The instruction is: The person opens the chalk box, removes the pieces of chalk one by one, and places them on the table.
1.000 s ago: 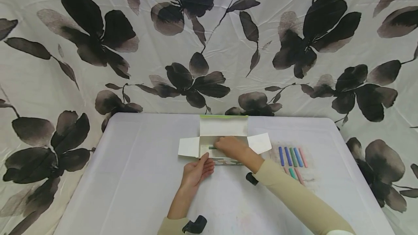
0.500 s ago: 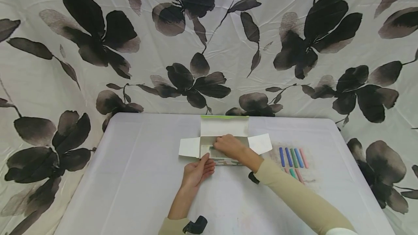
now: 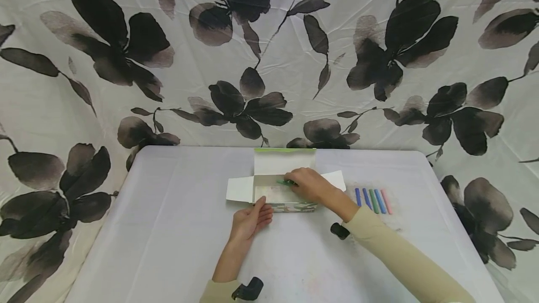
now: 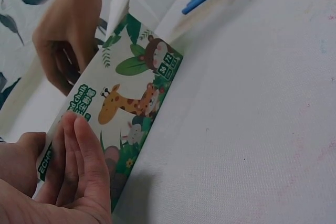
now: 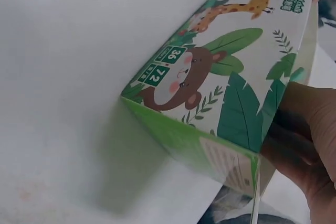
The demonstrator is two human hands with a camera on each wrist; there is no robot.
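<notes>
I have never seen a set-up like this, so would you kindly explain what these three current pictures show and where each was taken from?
There is no machine here: a person works with two bare hands. The wide picture comes from a camera on the person's head, looking down at a white table before a flowered cloth. The other two come from cameras worn on each wrist, so they show the work very close. On the table lies an open cardboard box printed with animals. The left hand rests straight fingers against its near side. The right hand reaches into the box and pinches a green chalk stick. To the right lies a row of coloured chalk sticks.
</notes>
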